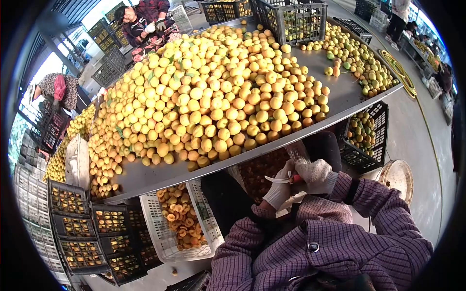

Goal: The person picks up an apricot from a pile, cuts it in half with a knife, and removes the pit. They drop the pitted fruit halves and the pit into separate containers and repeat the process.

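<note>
Purple checked sleeves [340, 233] sat closest to the lens, both hands in white gloves. Rest goes big to small, all placed off the steel table [145, 177]:

- fruit pile [213, 97]: on the table, covering most of the top. Whole yellow-orange fruit, far too many to count.
- second heap [359, 63]: 1, smaller, on the table's far right end.
- black crates [301, 24]: 2 on the table's far edge.
- stacked trays [99, 208]: at least 4 under the table's left end, filled with cut halves [179, 218].
- white crate [150, 218]: 1, under the table's near edge, roughly half full of halves.
- side crate [357, 160]: 1, at the table's right near corner, part full.
- people [145, 22]: 2 at the table's far left side, at least 1 more beyond its right end.
- round pan [395, 177]: 1, on the floor right of the table.
- right hand [315, 175]: just below the table's near edge, closed round a red-handled knife [286, 179], curved blade pointing left.
- left hand [278, 193]: touching the right, fingers curled under the blade. Couldn't tell whether it held a fruit.

Progress, my read: early. Several containers of halves were done, but the uncut pile dwarfed them.
</note>
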A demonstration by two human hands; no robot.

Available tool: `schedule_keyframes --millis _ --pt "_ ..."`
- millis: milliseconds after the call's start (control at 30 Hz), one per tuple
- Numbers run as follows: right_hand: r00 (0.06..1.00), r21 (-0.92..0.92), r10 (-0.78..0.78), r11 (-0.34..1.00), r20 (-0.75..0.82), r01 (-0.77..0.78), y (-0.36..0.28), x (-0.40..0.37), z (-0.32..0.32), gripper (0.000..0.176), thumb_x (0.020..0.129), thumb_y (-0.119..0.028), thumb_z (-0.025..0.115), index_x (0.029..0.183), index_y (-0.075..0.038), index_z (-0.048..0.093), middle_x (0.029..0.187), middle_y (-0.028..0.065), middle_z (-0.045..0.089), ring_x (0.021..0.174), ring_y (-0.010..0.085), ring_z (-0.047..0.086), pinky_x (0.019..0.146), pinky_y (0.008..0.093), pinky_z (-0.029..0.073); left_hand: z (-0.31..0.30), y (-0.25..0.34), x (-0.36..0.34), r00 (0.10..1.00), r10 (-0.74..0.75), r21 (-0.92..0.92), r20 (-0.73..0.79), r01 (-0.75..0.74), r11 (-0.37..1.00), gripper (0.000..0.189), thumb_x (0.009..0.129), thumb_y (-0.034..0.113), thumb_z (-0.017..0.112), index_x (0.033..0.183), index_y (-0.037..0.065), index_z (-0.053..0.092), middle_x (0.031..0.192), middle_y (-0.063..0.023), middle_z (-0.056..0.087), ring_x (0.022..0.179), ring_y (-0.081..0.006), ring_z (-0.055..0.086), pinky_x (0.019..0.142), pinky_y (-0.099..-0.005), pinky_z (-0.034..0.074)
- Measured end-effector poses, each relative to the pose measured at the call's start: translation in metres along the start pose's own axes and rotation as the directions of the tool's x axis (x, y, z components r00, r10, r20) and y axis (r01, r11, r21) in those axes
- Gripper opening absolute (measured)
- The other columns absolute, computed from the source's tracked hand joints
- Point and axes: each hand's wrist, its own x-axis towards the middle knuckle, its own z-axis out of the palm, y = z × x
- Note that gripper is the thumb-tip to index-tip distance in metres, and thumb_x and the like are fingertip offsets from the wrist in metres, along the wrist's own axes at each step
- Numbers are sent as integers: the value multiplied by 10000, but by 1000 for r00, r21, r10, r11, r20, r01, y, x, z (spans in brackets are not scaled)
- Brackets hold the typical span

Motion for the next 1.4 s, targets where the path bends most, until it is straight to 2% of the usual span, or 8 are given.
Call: schedule_keyframes --millis 533,667,700,767,1000,1067,1133,1400 --pt "780 681 372 726 -503 93 -16 34 66 310 955 -309 597 1099 -35 600 842 166 691 763 330 687 668 371 529 -13 -5 5 884 444 27 -148 -445 895 426 1015 426 476 1132 27 570 1035 -85 625 875 -191 640 828 -341 544" --pt "895 894 445 -387 -33 225 -6 29 51 310 1012 -353 527 956 -53 582 747 -4 590 551 126 531 484 260 433 19 20 -33 961 274 -157 -24 -274 949 501 1014 459 452 1162 -4 576 962 -119 649 817 -220 644 771 -337 563" --pt "868 868 495 -446 35 219 -12 24 37 311 1012 -365 524 952 -63 567 707 -14 546 509 118 470 449 258 386 -7 22 -24 925 229 -327 302 -125 937 482 1022 428 447 1173 -14 568 988 -136 649 871 -228 640 808 -332 559" --pt "955 818 295 -555 20 154 14 19 51 308 1009 -394 516 962 -90 542 610 -32 428 427 91 327 396 254 264 14 34 -41 954 284 -223 99 -257 940 507 1038 426 390 1212 -28 535 1011 -136 643 895 -215 618 758 -311 527" --pt "1000 876 9 -482 -19 21 -59 58 8 307 1008 -393 507 964 -90 535 562 -37 400 390 81 330 364 230 259 -24 36 -58 931 363 -443 30 -314 840 434 1045 328 394 1333 14 477 1203 -94 596 1028 -209 594 896 -337 490" --pt "990 952 -140 -307 -32 -13 -125 74 -15 215 992 -312 576 959 -104 527 589 -63 409 422 40 322 384 208 264 -39 21 -45 591 672 -277 446 -623 732 463 1035 358 420 1361 31 453 1255 -98 581 1127 -201 576 987 -369 459" --pt "968 982 -169 -63 -185 177 -153 94 -10 148 1002 -254 545 997 -107 548 630 -87 430 474 10 351 425 186 277 -54 21 -34 786 446 -270 427 -360 893 506 1028 388 428 1392 37 411 1290 -103 568 1159 -223 555 1003 -385 449" --pt "911 830 265 -388 -316 401 -68 73 9 181 985 -100 496 1089 9 596 649 26 517 514 124 454 514 273 409 -30 38 -59 946 318 -479 66 -250 841 440 980 416 538 1230 55 551 1153 -87 634 1001 -244 632 845 -386 548"
